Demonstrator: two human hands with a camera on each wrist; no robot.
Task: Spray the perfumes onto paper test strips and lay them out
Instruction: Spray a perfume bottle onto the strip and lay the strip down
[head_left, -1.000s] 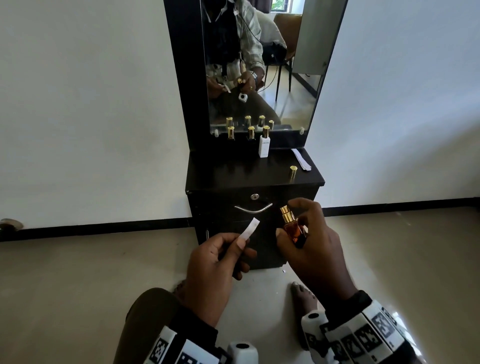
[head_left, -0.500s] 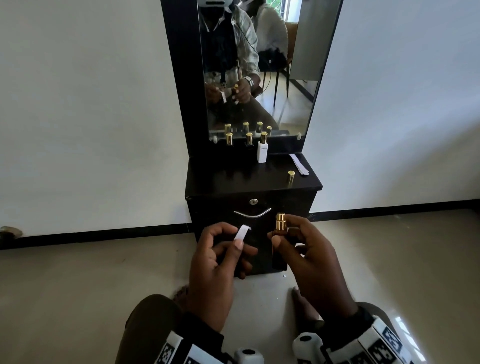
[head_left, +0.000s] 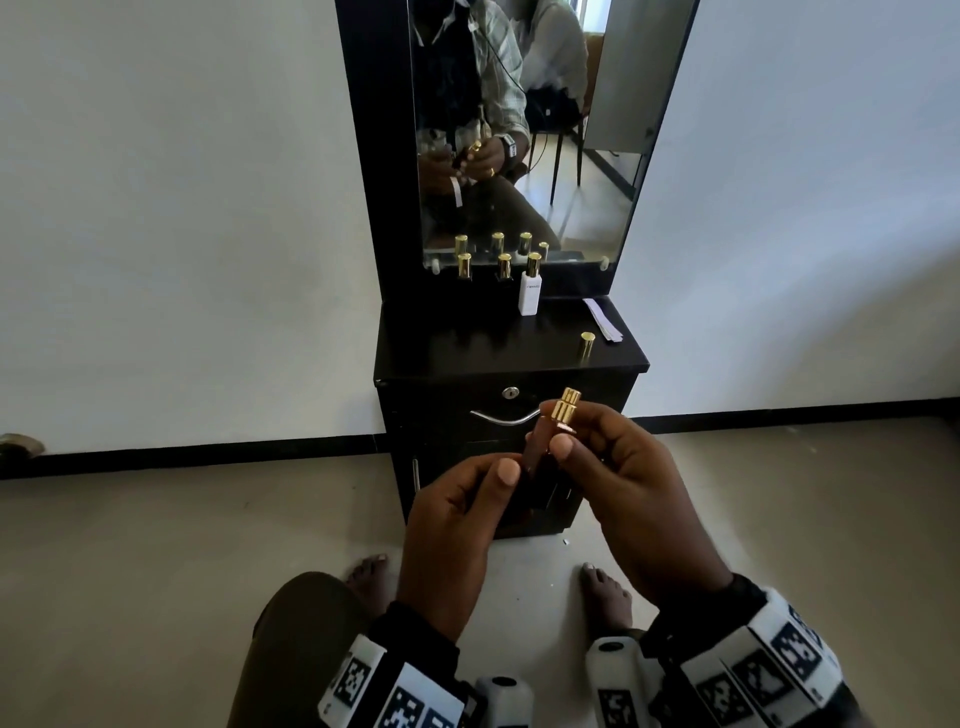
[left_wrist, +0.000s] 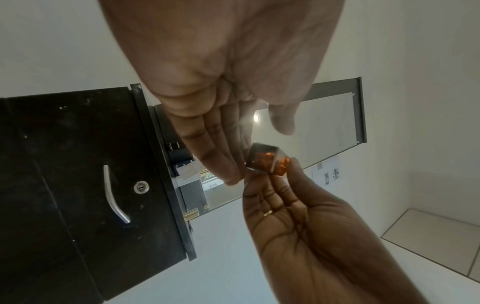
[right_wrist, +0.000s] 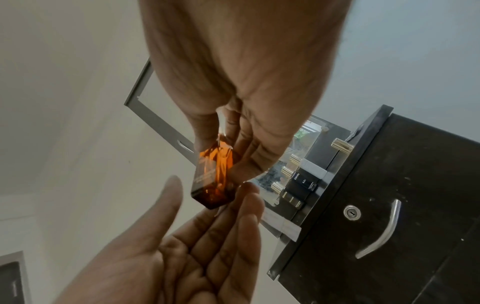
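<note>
At centre frame, your right hand (head_left: 618, 483) pinches the amber perfume bottle (right_wrist: 213, 176) near its gold sprayer (head_left: 563, 410); your left hand (head_left: 457, 519) lies flat against its base. Glass, probably slick and breakable: grip the flat sides.

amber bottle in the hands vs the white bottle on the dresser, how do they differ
The amber bottle is see-through orange-brown, tilted and held in the right hand, its spray nozzle bare. The white bottle is opaque, stands upright on the dresser top and wears its cap. Both have gold tops.
</note>
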